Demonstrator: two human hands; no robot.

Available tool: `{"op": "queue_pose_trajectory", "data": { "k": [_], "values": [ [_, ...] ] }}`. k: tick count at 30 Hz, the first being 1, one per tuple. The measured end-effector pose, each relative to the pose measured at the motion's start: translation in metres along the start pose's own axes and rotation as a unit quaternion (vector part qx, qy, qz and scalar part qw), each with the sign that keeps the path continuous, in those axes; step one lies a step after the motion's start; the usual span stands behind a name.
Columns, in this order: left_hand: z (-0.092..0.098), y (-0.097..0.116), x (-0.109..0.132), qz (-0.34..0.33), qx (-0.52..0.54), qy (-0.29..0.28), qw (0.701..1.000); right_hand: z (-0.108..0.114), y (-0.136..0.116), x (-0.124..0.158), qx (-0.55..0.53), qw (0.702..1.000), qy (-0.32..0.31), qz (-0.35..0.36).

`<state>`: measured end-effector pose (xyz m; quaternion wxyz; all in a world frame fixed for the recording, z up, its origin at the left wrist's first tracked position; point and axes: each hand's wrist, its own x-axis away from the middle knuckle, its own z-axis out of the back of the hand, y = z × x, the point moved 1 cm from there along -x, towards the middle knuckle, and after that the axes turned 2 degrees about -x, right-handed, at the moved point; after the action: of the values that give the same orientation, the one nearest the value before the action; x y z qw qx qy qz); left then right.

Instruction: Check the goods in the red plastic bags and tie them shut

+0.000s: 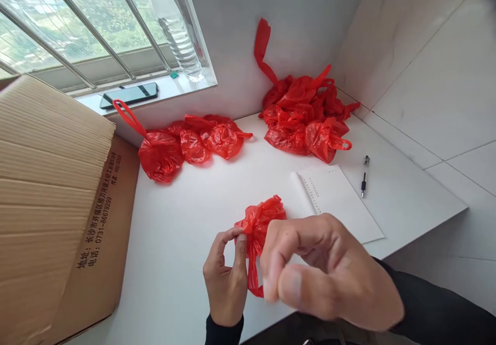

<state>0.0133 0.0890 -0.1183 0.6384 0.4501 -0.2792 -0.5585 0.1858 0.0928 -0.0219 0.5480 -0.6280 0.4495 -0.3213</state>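
Observation:
A crumpled red plastic bag (267,213) is at the near middle of the white table, gathered into a bunch. My left hand (228,272) pinches it between thumb and fingers at its gathered neck. From there a loop of the bag's handle hangs down toward me. My right hand (329,272) is raised nearer the camera, in front of the bag's right side, with thumb and fingers curled together. The handle's lower end passes behind its fingertips, and whether they grip anything is hidden.
Several knotted red bags (163,154) lie along the wall, and a larger red heap (302,107) fills the back corner. An open notebook (341,195) and a pen (365,176) lie at right. A cardboard box (93,231) stands left. The windowsill bears a phone (129,95) and a bottle (180,40).

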Motion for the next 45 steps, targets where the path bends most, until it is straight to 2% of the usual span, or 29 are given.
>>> {"op": "queue_pose_trajectory", "data": {
  "k": [1,3,6,8,11,15,21,24,28,31,33,35,41,45],
  "values": [
    [0.003,0.002,-0.005,0.004,0.002,-0.006,1.0,0.006,0.005,-0.011,0.015,1.0,0.011,-0.01],
    [0.006,0.005,-0.016,0.019,0.012,-0.026,0.999,0.018,0.024,-0.028,0.113,0.993,0.033,-0.004],
    [0.008,0.004,-0.031,0.063,0.035,-0.059,0.996,0.032,0.057,-0.042,0.285,0.957,0.054,0.018],
    [0.007,0.003,-0.039,0.093,0.054,-0.082,0.991,0.037,0.074,-0.046,0.354,0.934,0.048,0.012],
    [0.004,0.002,-0.048,0.132,0.07,-0.113,0.982,0.042,0.087,-0.048,0.368,0.929,0.036,-0.028],
    [0.002,0.003,-0.06,0.169,0.097,-0.132,0.972,0.05,0.09,-0.054,0.343,0.936,0.05,-0.052],
    [0.012,0.0,-0.076,0.242,0.121,-0.063,0.961,0.073,0.087,-0.057,0.322,0.935,0.114,-0.095],
    [0.013,0.0,-0.077,0.238,0.105,-0.069,0.963,0.077,0.085,-0.057,0.318,0.936,0.112,-0.102],
    [0.004,0.004,-0.069,0.216,0.092,-0.101,0.967,0.068,0.083,-0.06,0.308,0.941,0.079,-0.117],
    [-0.001,0.006,-0.061,0.128,0.016,-0.091,0.988,0.061,0.082,-0.062,0.313,0.94,0.062,-0.116],
    [-0.001,0.005,-0.058,0.047,-0.036,-0.115,0.992,0.061,0.081,-0.062,0.31,0.942,0.067,-0.108],
    [0.001,0.001,-0.058,0.001,-0.053,-0.142,0.988,0.064,0.081,-0.059,0.307,0.943,0.079,-0.099],
    [0.016,-0.005,-0.06,0.045,-0.055,-0.075,0.995,0.081,0.08,-0.048,0.352,0.923,0.133,-0.073],
    [0.013,-0.004,-0.054,0.004,-0.074,-0.129,0.989,0.074,0.08,-0.047,0.359,0.926,0.092,-0.066]
  ]
}}
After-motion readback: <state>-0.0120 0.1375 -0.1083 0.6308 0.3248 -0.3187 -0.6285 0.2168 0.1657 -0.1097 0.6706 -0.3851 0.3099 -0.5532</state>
